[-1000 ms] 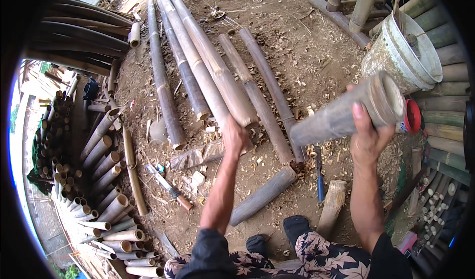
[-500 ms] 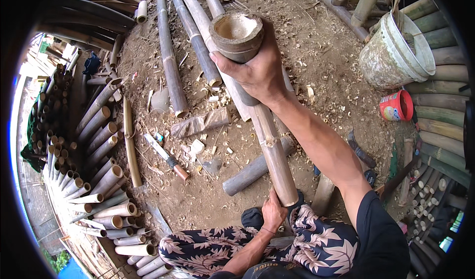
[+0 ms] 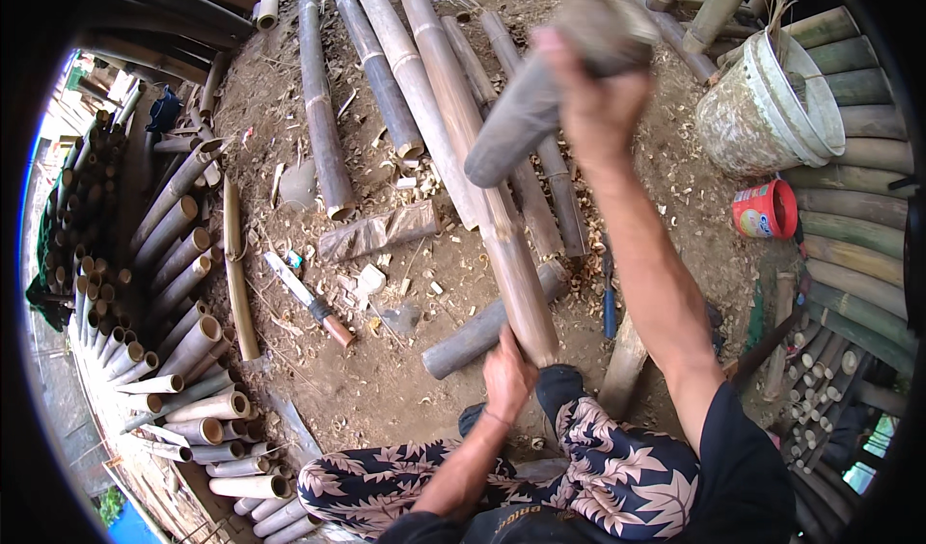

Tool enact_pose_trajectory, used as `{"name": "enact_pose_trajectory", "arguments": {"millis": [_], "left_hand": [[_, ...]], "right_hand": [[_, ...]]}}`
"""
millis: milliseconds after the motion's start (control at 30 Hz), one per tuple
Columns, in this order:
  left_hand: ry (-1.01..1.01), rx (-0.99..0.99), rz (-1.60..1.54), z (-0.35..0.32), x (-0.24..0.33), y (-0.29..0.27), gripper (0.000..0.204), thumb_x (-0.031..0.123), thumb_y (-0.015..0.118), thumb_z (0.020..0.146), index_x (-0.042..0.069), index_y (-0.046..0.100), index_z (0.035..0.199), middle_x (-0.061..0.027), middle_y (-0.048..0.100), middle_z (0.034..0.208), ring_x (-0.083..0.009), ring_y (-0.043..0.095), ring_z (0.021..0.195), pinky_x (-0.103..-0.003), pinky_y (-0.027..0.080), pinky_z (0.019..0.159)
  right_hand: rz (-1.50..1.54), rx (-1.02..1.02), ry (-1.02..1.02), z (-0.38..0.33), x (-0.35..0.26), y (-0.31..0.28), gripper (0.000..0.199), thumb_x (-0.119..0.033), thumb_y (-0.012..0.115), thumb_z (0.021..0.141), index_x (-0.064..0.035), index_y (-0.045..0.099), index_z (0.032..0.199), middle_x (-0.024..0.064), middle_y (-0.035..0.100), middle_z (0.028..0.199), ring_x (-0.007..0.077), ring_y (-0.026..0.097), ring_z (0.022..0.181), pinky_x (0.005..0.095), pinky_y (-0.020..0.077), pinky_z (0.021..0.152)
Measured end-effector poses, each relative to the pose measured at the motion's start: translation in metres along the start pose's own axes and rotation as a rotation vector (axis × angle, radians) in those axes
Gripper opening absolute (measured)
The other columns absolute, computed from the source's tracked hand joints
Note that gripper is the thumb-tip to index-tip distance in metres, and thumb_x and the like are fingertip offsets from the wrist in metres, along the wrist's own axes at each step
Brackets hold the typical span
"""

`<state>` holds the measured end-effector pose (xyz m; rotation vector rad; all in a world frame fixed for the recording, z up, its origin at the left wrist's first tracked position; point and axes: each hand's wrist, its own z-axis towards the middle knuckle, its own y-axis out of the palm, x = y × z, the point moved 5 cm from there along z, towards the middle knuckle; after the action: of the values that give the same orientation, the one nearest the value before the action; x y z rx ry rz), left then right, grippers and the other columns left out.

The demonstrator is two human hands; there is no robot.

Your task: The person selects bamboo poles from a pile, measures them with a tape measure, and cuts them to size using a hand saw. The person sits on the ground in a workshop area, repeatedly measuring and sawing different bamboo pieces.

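Note:
My right hand [image 3: 608, 110], raised at the upper right and blurred, is closed round a short, thick grey-brown bamboo tube [image 3: 519, 124]. The tube tilts, its upper end beyond my thumb and its lower end above a long bamboo pole [image 3: 511, 255]. Whether the tube touches the pole I cannot tell. That pole runs from the far side down to my knees, resting across a dark bamboo piece [image 3: 468, 337]. By its near end, my left hand [image 3: 508, 380] grips the pole's left side, index finger along it; the other fingers are partly hidden.
Several bamboo poles [image 3: 371, 57] lie ahead on the dirt among shavings. A knife [image 3: 309, 298] and a wrapped block [image 3: 379, 231] lie left of the pole. Cut bamboo [image 3: 203, 346] is stacked at the left. A white bucket [image 3: 757, 110] and red tub [image 3: 762, 209] stand right.
My right hand has swung right with the bamboo tube, which now leans with its upper end to the right. My left hand stays at the pole's near end.

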<state>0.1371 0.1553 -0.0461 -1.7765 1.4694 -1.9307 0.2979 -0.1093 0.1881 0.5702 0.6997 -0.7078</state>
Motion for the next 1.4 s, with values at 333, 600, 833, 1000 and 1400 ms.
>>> {"name": "enact_pose_trajectory", "arguments": {"millis": [333,600,833,1000,1400], "left_hand": [[0.240,-0.100,-0.100,0.210,0.054,-0.155,0.083,0.043,0.076,0.084,-0.005,0.042,0.142,-0.0285,0.057,0.131,-0.0313,0.058,0.122,-0.045,0.049,0.102],[0.031,-0.626,-0.430,0.109,0.043,-0.129,0.084,0.028,0.081,0.068,-0.006,0.046,0.136,-0.0170,0.063,0.118,-0.0278,0.060,0.108,-0.037,0.049,0.096],[-0.244,-0.271,-0.172,0.005,-0.108,-0.244,0.077,0.032,0.082,0.065,-0.005,0.051,0.125,-0.0140,0.065,0.104,-0.0233,0.063,0.091,-0.035,0.051,0.087],[-0.314,0.049,0.395,-0.099,-0.198,-0.221,0.082,0.036,0.084,0.059,-0.005,0.052,0.123,-0.0248,0.055,0.113,-0.0402,0.055,0.109,-0.046,0.046,0.097],[-0.454,0.236,0.528,-0.129,-0.279,-0.152,0.071,0.041,0.081,0.070,0.006,0.052,0.124,-0.0139,0.060,0.111,-0.0334,0.059,0.105,-0.045,0.048,0.089]], "right_hand": [[0.230,0.270,0.884,-0.068,0.038,-0.193,0.073,-0.055,0.062,0.084,0.0024,0.048,0.126,0.0156,0.062,0.104,0.0279,0.067,0.093,0.0438,0.0582,0.080],[0.700,-0.253,1.150,-0.211,0.035,-0.077,0.062,-0.036,0.061,0.089,-0.0047,0.046,0.140,0.0127,0.053,0.136,0.0279,0.049,0.127,0.0448,0.0337,0.112],[-1.077,-1.495,-0.136,-0.337,0.084,-0.103,0.068,-0.012,0.069,0.077,-0.0143,0.047,0.141,0.0118,0.052,0.137,0.0286,0.047,0.130,0.0489,0.0301,0.117],[-1.200,-1.735,-0.040,-0.289,0.073,-0.113,0.058,-0.015,0.075,0.075,-0.0110,0.057,0.130,0.0112,0.053,0.133,0.0290,0.049,0.127,0.0482,0.0317,0.114],[-0.957,-1.381,-0.034,-0.258,0.123,0.102,0.083,-0.021,0.074,0.082,-0.0028,0.030,0.149,0.0191,0.045,0.142,0.0372,0.042,0.134,0.0464,0.0380,0.111]]}}
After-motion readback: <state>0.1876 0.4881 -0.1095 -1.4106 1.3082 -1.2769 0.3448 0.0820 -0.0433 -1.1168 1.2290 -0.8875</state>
